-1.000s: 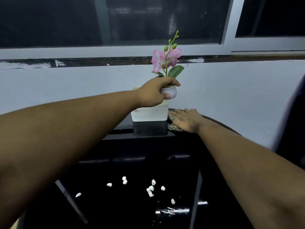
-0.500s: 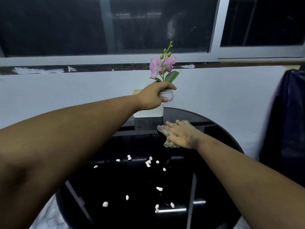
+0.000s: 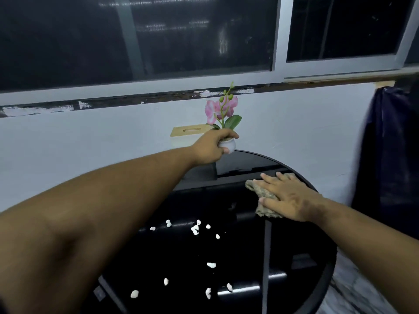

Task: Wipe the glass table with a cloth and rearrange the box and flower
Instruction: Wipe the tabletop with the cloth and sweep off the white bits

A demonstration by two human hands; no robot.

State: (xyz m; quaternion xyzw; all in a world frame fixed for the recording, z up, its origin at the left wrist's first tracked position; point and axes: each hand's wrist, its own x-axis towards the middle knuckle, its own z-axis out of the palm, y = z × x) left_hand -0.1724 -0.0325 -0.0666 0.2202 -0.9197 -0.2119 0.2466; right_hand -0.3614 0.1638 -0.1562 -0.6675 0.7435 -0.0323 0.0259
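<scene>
My left hand (image 3: 212,148) grips the small white pot (image 3: 228,146) of a pink artificial flower (image 3: 221,109) and holds it in the air above the far edge of the round black glass table (image 3: 249,162). My right hand (image 3: 286,198) lies flat, fingers straight, pressing a brownish cloth (image 3: 264,197) onto the glass at the table's right side. The white box with a wooden lid (image 3: 189,131) stands at the table's far edge against the wall, partly hidden behind my left hand.
Several small white pebbles (image 3: 195,230) lie scattered under or on the glass in the middle and near part. A dark cloth-covered object (image 3: 390,155) stands right of the table. White wall and dark windows run behind.
My right hand has slid the cloth to the right across the glass, from beside the box toward the right rim. My left hand keeps the flower pot lifted.
</scene>
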